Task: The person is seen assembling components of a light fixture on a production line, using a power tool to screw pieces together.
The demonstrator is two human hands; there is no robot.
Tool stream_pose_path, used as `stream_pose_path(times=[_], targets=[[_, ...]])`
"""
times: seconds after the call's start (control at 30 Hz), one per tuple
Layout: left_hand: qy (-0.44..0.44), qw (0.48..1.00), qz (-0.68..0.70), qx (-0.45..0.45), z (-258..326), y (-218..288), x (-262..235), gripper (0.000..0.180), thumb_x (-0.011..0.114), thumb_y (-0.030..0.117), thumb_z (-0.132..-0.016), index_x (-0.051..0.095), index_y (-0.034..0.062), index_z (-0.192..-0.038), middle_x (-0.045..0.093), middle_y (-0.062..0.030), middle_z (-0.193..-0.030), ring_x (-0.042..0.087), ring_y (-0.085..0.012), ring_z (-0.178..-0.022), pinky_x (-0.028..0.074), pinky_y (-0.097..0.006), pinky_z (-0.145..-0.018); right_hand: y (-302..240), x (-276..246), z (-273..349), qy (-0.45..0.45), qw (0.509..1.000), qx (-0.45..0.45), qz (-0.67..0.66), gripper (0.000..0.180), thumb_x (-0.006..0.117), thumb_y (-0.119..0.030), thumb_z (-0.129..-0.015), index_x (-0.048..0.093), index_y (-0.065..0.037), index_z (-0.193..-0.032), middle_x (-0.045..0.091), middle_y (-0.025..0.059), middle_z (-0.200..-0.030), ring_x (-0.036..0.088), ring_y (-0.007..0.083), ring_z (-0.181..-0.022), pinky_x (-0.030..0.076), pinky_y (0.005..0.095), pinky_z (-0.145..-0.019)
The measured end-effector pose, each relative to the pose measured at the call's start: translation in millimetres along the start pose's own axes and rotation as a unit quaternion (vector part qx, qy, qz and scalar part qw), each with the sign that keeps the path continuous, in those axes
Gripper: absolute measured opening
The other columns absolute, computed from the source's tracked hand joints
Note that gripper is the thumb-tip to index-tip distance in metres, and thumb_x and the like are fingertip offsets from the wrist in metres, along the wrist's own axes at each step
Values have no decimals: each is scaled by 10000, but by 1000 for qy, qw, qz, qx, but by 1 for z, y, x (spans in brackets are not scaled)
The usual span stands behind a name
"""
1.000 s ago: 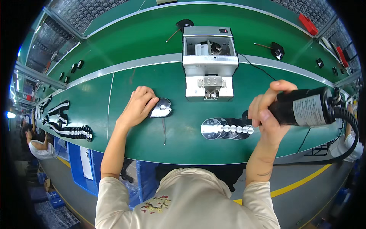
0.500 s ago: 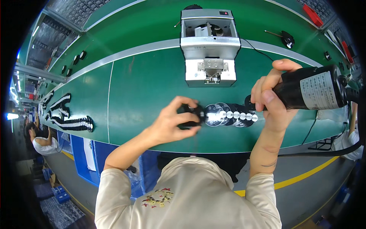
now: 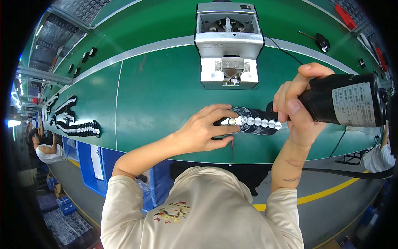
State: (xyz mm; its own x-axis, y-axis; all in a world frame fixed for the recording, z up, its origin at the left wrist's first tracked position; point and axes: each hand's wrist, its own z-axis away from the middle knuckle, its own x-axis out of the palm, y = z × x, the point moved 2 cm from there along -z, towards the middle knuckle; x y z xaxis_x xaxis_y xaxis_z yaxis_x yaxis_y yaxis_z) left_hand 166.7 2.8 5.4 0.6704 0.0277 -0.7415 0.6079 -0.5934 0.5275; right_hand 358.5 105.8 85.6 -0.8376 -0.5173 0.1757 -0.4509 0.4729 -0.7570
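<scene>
Cream sleeves frame my view at the lower edge, and just beyond them my left hand [image 3: 203, 130] pinches a small black-and-silver part [image 3: 229, 121] between thumb and fingertips, holding it flat on the green conveyor belt [image 3: 157, 95]. It touches the left end of a row of shiny round pieces [image 3: 259, 123] lying on dark discs. My right hand [image 3: 296, 106] is wrapped tight around a black electric screwdriver [image 3: 342, 103], its body tilted and its tip hidden behind my fingers. I judge this the seating step: the part is steadied for fastening, and the next move calls for bringing the driver tip squarely over it without nudging the row. Farther off stands a grey screw feeder [image 3: 229, 45]; its open top bin shows metal workings, though I cannot make out loose screws inside.
</scene>
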Motion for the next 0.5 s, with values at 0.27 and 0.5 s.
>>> stream_pose_path(times=[0.27,0.5], targets=[[-2,1000,7,-19,6,-3,6,282,803,127,-706,743,127,-981,599,-82,-1167,600,-318,-1156,528,-420,-883,-2,0,-2,-23,999,7,38,531,636,-47,-812,430,7,-1299,499,25,-664,449,112,-437,430,290,-473],[5,999,38,-13,9,-13,11,237,834,155,-712,722,135,-921,593,-84,-1136,608,-305,-1126,483,-412,-846,-5,30,-26,24,999,-20,23,580,564,-102,-878,356,20,-1406,446,35,-676,472,137,-499,462,330,-542]])
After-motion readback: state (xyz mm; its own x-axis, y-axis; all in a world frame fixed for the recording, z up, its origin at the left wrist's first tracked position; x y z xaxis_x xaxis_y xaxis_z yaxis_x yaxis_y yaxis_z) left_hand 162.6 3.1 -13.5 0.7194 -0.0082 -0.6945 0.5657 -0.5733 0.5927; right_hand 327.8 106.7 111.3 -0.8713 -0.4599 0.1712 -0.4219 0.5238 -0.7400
